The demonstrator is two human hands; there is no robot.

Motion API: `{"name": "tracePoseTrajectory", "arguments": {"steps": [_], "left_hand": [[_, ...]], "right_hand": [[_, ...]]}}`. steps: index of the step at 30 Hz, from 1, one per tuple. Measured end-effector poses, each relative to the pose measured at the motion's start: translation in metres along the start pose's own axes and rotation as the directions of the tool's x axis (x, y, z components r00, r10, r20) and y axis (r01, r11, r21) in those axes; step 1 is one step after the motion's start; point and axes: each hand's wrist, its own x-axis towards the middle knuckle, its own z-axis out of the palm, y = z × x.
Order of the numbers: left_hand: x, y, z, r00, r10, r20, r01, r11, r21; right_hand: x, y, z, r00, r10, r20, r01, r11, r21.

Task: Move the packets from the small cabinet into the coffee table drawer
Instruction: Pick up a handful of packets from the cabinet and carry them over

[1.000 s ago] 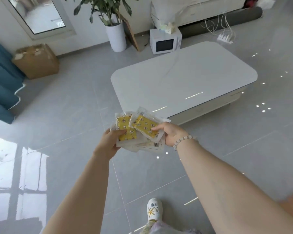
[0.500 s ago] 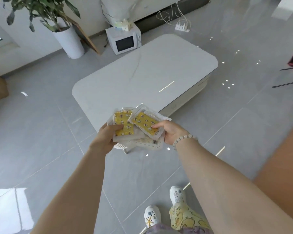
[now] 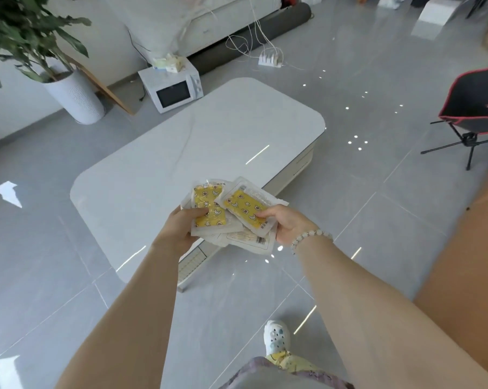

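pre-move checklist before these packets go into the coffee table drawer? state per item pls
1. Left hand grips packets: ok.
2. Right hand pinches its share of the stack: ok.
3. Coffee table directly ahead, packets above its near corner: ok.
4. Drawer open: not ok, table's visible side looks flush.
5. A hand free to pull the drawer: not ok, both hold packets.
6. Cabinet emptied of packets: cannot tell, not in view.

Glossy grey tiled floor point(image 3: 377, 80) carries white rounded-rectangle coffee table point(image 3: 209, 141); white microwave point(image 3: 172, 89) just behind it, white ribbed planter point(image 3: 77, 99) left, white power strip point(image 3: 269, 60) beyond, black-red folding chair point(image 3: 478, 102) right.
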Motion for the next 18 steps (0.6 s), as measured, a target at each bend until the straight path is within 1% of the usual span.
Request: {"name": "tracePoseTrajectory", "arguments": {"steps": [3, 8, 15, 18], "left_hand": [[0.018, 0.008, 0.023, 1.000, 0.010, 0.003, -0.010, 1.000, -0.003], [0.051, 0.019, 0.047, 0.999, -0.011, 0.041, 0.010, 1.000, 0.011], [0.109, 0.048, 0.065, 0.998, -0.053, 0.018, 0.053, 0.998, 0.032], [0.141, 0.067, 0.074, 0.998, -0.054, 0.041, 0.053, 0.998, 0.029]], "right_hand": [[0.005, -0.025, -0.015, 1.000, -0.004, 0.031, 0.004, 1.000, -0.001], [0.021, -0.053, -0.034, 0.999, -0.031, 0.043, 0.027, 0.997, 0.078], [0.053, -0.106, -0.041, 1.000, -0.015, 0.009, 0.014, 0.994, 0.109], [0.075, -0.138, -0.040, 1.000, -0.003, -0.002, 0.003, 0.995, 0.100]]}}
